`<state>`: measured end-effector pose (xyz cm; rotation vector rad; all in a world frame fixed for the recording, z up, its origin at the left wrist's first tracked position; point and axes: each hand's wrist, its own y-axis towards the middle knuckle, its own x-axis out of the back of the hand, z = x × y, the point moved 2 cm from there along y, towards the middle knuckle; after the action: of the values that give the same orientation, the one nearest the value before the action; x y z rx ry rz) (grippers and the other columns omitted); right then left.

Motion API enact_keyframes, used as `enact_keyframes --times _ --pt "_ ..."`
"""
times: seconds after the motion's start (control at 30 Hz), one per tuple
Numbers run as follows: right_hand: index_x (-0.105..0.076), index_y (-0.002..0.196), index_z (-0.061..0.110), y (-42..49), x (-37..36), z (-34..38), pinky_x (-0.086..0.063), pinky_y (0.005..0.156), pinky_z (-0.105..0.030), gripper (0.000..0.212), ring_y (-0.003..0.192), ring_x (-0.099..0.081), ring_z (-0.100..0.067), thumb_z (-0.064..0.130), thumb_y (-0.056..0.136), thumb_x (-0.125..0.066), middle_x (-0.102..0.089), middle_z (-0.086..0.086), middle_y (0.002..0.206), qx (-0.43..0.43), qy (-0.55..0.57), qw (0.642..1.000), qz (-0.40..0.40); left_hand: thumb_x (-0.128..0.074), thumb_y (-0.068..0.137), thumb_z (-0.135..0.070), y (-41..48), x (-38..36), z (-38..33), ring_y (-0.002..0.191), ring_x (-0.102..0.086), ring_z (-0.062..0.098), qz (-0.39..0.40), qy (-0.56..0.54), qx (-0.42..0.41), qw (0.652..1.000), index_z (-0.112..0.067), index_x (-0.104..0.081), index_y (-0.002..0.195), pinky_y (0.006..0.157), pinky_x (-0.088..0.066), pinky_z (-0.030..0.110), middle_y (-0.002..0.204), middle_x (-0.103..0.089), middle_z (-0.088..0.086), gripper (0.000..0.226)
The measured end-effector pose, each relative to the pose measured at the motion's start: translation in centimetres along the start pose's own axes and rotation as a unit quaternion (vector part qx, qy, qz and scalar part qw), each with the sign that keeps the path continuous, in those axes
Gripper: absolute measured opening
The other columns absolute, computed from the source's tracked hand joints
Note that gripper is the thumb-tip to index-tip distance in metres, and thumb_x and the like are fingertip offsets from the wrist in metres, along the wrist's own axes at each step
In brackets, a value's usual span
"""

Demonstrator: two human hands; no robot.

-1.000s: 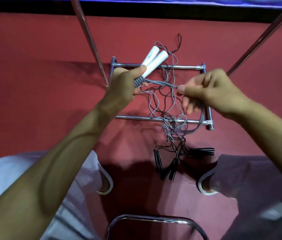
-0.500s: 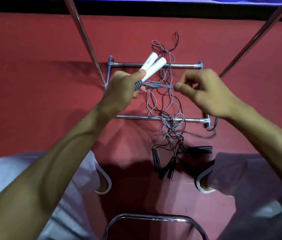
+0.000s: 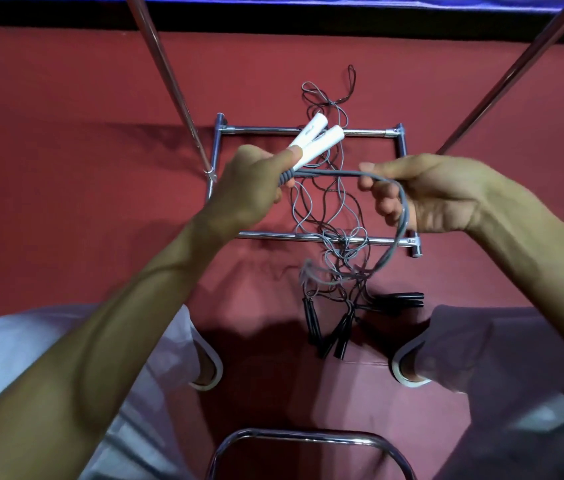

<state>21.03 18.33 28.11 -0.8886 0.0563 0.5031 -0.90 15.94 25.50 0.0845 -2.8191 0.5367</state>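
skipping rope (image 3: 404,216) loops from right hand (image 3: 439,195) above tangled cords (image 3: 344,254), metal frame (image 3: 266,234).

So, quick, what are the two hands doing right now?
Left hand: grips the two white plastic skipping-rope handles.
Right hand: fingers curled round the thick grey rope.

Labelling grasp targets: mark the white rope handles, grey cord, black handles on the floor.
white rope handles (image 3: 325,146): head view, barrel of one handle.
grey cord (image 3: 332,172): head view, the taut horizontal stretch.
black handles (image 3: 311,320): head view, leftmost handle's shaft.
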Motion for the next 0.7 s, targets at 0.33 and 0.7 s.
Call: enact_keyframes --times 0.33,0.7 --pt "-0.072 0.099 0.017 0.3 -0.5 -0.2 -0.034 0.052 -0.024 0.012 0.047 -0.039 -0.01 0.021 0.09 -0.078 -0.05 0.012 0.053 0.391 -0.528 0.74 -0.14 -0.06 0.077 -0.061 0.6 0.5 0.9 0.048 -0.047 0.021 -0.036 0.068 0.014 0.997 -0.012 -0.07 0.06 0.06 -0.037 0.036 0.051 -0.059 0.007 0.053" --pt "-0.058 0.073 0.002 0.1 -0.1 -0.4 -0.021 0.036 -0.018 0.034 0.027 -0.037 -0.011 0.025 0.097 -0.054 -0.042 -0.003 0.037 0.069 -0.167 0.983 0.003 -0.052 0.073 -0.061 -0.4 -0.5 0.4 0.056 -0.044 0.025 -0.001 0.176 -0.032 0.984 0.005 -0.069 0.073 0.061 -0.046 0.047 0.059 -0.049 0.019 0.067"
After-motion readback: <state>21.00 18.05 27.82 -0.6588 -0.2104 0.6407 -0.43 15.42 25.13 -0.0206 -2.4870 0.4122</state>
